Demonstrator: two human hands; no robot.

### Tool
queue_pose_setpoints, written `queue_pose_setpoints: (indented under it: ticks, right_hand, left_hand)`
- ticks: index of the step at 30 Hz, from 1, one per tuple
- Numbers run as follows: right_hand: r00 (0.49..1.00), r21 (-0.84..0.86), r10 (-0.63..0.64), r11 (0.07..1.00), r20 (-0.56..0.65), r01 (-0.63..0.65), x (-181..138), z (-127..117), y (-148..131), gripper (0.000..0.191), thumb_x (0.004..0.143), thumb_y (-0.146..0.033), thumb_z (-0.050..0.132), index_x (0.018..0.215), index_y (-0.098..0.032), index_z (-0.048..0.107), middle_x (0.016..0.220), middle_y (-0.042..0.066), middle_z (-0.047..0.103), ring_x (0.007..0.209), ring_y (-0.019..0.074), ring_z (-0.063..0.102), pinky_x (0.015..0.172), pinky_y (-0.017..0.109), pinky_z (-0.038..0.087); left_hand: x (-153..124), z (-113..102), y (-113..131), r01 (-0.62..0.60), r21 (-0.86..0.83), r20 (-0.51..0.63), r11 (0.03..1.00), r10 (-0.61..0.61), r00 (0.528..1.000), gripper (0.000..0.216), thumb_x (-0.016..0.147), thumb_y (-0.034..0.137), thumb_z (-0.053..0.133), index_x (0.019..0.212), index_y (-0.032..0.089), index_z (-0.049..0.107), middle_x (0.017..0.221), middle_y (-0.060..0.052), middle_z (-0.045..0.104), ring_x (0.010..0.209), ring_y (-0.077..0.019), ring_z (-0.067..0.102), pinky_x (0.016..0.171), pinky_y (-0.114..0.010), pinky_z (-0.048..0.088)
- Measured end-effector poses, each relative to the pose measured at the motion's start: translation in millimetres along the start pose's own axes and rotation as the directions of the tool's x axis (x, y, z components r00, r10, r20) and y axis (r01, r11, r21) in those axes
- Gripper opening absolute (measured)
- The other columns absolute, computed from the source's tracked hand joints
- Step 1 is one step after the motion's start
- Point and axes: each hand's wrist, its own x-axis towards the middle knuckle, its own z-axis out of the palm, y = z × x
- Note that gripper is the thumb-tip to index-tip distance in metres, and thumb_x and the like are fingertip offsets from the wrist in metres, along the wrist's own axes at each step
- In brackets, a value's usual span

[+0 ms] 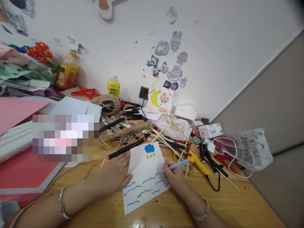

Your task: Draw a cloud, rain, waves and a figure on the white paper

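The left hand lies flat, fingers released, pinning the white paper sheet with blue waves to the wooden desk; the right hand grasps a pale blue marker pen, tip on it.

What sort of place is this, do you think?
Likely a home craft corner: table heaped with markers, twine and a glue gun, cartoon cut-outs on the wall, right hand holding a pen to a card.
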Motion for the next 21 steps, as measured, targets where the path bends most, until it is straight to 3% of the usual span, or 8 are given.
queue_pose_setpoints:
  ticks: [13,21]
  right_hand:
    - [0.995,0.036,0.065,0.997,-0.077,-0.062,1.1,-0.5,-1.5,0.028,0.077,-0.037,0.044,0.053,-0.024,0.037,0.046,-0.005,0.039,0.046,0.0131,0.041,0.045,0.025,0.031]
    - [0.992,0.052,0.092,0.995,-0.082,-0.088,2.2,-1.5,-3.7,0.028,0.075,-0.037,0.045,0.052,-0.024,0.038,0.045,-0.005,0.040,0.045,0.0131,0.041,0.044,0.024,0.032]
  left_hand:
    - [-0.4,5.0,-2.4,-0.028,-0.002,-0.069,1.000,0.028,0.997,0.050,0.089,0.032,0.041,0.126,0.004,0.058,0.134,-0.020,0.054,0.129,-0.0314,0.046,0.108,-0.044,0.035]
    - [-0.7,-1.9,1.6,-0.003,0.056,-0.014,0.998,0.004,1.000,0.052,0.089,0.033,0.038,0.129,0.003,0.055,0.134,-0.020,0.054,0.127,-0.0297,0.049,0.107,-0.041,0.036]
